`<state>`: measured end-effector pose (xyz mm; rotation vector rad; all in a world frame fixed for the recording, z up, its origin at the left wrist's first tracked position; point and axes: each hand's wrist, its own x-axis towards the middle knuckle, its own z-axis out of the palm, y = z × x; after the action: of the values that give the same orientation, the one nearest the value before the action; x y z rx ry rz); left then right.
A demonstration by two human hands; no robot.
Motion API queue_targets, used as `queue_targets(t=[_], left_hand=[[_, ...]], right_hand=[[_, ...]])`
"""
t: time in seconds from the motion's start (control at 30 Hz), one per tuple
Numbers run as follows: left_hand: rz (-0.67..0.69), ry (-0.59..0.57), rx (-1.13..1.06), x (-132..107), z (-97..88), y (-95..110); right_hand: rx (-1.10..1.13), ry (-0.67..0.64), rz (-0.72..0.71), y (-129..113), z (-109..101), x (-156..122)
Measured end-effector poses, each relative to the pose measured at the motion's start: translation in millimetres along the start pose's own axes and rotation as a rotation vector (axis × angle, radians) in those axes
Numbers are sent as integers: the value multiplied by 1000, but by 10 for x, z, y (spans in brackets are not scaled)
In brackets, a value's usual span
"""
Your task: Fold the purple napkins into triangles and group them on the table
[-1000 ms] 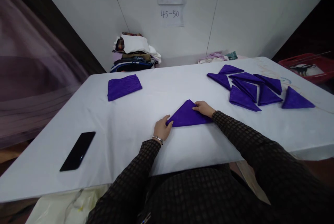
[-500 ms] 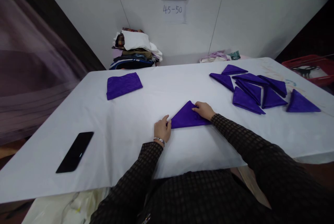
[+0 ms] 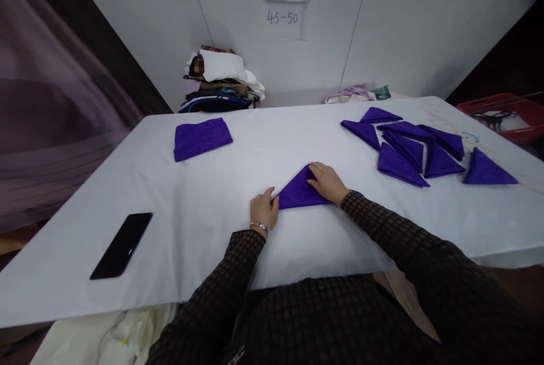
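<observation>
A purple cloth napkin point(image 3: 297, 193) folded into a triangle lies on the white table point(image 3: 212, 195) in front of me. My left hand point(image 3: 263, 210) pinches its left corner, fingers closed on the cloth. My right hand point(image 3: 327, 182) lies flat on the triangle's right half, fingers stretched out and pressing it down. A wrist bracelet shows on my left arm.
Several folded purple triangles point(image 3: 408, 147) lie at the right of the table. A stack of flat purple napkins point(image 3: 200, 138) sits at the far left. A black phone point(image 3: 121, 245) lies near the front left edge. Piled clothes point(image 3: 221, 81) stand behind the table, a red tray point(image 3: 501, 113) at far right.
My right hand has slid from the triangle's top edge down and left onto its right half. My left hand has stayed at the left corner.
</observation>
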<state>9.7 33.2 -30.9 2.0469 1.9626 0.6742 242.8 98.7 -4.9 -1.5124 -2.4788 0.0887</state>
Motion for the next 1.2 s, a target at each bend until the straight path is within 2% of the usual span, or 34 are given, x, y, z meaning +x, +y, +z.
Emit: queue_targets(t=[0.13,0.37,0.67,0.93,1.2], left_hand=[[-2,-9,5,4,-5,4],[-1,-6,4,10,-1,-3],[-6,3,-1,10,-4,-20],[-9,20,-61,-70,-55,-157],[-11,100,-141,-325,-197,-361]], right_hand=[[7,-56,-87,-123,63,12],[9,-136,-58,-115,241,-8],[27,-149,-26,-86,276,-27],[24,-157,-11,-70,284,-17],[26,-137,-18,-46,325,-34]])
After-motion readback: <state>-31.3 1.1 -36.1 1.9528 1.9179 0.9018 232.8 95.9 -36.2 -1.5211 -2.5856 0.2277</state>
